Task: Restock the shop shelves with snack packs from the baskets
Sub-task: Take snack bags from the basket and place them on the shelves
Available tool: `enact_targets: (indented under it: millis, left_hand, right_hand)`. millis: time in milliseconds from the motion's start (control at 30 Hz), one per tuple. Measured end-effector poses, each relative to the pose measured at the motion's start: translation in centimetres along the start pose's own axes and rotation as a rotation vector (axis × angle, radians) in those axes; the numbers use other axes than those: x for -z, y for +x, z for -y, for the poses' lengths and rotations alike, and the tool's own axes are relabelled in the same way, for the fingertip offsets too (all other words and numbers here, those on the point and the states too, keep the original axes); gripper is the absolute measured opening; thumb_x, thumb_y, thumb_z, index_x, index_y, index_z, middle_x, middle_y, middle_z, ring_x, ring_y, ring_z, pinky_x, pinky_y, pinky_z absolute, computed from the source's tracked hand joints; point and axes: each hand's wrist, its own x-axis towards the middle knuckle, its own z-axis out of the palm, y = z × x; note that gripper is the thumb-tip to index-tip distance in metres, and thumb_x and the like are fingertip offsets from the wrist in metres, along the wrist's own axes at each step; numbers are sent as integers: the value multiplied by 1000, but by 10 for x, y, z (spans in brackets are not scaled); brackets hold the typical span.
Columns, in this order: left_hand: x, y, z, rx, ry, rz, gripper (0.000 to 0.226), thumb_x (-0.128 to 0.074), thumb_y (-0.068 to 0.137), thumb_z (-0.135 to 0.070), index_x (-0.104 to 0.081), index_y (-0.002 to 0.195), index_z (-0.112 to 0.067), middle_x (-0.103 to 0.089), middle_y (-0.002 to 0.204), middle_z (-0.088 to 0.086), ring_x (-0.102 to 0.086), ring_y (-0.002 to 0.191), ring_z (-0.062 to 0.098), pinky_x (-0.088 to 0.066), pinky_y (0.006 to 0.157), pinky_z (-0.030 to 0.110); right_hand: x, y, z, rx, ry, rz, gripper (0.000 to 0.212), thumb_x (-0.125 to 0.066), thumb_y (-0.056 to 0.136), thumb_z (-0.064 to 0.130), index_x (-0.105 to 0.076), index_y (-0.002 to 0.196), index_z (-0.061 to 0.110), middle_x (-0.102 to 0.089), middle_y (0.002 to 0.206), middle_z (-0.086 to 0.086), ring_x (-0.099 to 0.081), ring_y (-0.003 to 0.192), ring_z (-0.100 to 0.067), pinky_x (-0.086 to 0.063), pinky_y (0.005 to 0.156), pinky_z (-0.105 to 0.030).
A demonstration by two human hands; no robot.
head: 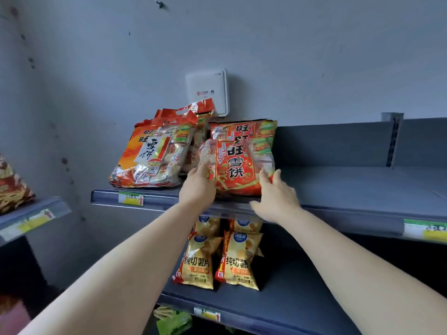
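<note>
Bare forearms [125, 259] reach the top shelf [350, 189]. The left hand [198, 187] curls its fingers round a rice-cracker pack [239, 168]; the right hand [275, 199] presses its edge, fingers straight.

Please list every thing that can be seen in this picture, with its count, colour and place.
front cracker pack: one, red, top shelf front
other cracker packs: at least three, red-orange, top shelf, beside and behind it
crisp packs: four, yellow, shelf below
green packs: count unclear, lowest shelf
striped pack: one, red-yellow, left shelf
wall box: one, white, behind crackers
price labels: four, green-yellow, shelf edges
shelves: grey-blue
left hand: against front pack's left edge
right hand: fingers straight, touching its right edge
</note>
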Motion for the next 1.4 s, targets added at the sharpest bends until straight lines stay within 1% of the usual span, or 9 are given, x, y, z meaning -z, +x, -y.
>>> enact_targets:
  millis: [100,300,400,500,567,633,900,1167,1400]
  left_hand:
    - [-5,20,14,-46,131,26,49,-48,101,-24,-40,147,-38,-31,159,2,-47,133,29,-46,102,47]
    - [-1,31,24,-28,242,173,74,-44,94,-1,-24,153,-42,-8,165,3,-14,150,29,-10,119,60]
    - [-6,19,21,-201,149,-11,65,-45,91,0,-37,148,-31,-13,164,6,-5,152,26,-4,121,56]
    - [-11,4,6,-484,-43,-147,46,-49,91,1,-60,130,-21,-40,153,5,-27,144,26,-24,119,46]
    - [-19,-9,-6,-662,-198,-144,38,-51,88,5,-70,113,-16,-57,137,3,-43,129,26,-43,103,41]
    - [-32,-23,-20,-772,-333,-106,34,-50,86,8,-72,104,-12,-63,127,3,-51,119,25,-49,92,36]
    - [-85,-107,-76,-849,-511,272,36,-45,87,6,-70,103,-14,-66,114,-1,-61,107,19,-48,91,29]
    - [-139,-210,-118,-960,-285,785,36,-44,93,-1,-66,117,-16,-66,118,2,-60,106,20,-44,82,23]
    - [-198,-325,-156,-992,1,1096,37,-57,94,-20,-57,130,-12,-59,133,6,-53,123,26,-45,99,33]
  right_hand:
    - [3,11,15,-30,-12,72,98,-59,88,51,6,154,19,8,160,-23,-18,146,-38,-25,115,-48]
    - [-16,12,28,-35,-184,64,122,-63,77,63,25,150,21,23,156,-26,11,148,-37,-5,120,-52]
    - [-17,5,26,-11,-160,-20,122,-63,75,66,24,150,25,24,157,-21,20,147,-33,2,120,-50]
    - [-18,-13,23,25,-33,-158,109,-62,81,61,12,154,29,18,161,-9,20,148,-24,4,120,-49]
    - [-23,-33,15,-10,-8,-290,94,-60,86,56,-4,156,28,6,163,-6,12,150,-21,-1,121,-47]
    - [-26,-57,2,-87,-18,-395,81,-59,90,48,-17,154,26,-4,163,-4,5,150,-20,-6,120,-44]
    - [-25,-165,-69,-373,-198,-295,66,-58,92,30,-27,151,23,-11,162,-4,-4,150,-20,-13,119,-42]
    - [-38,-294,-142,-717,-184,-111,61,-58,91,26,-35,147,23,-18,159,-3,-21,146,-25,-25,113,-41]
    - [-46,-433,-219,-1008,-72,85,50,-57,92,22,-47,141,24,-23,158,-3,-31,142,-25,-34,110,-38]
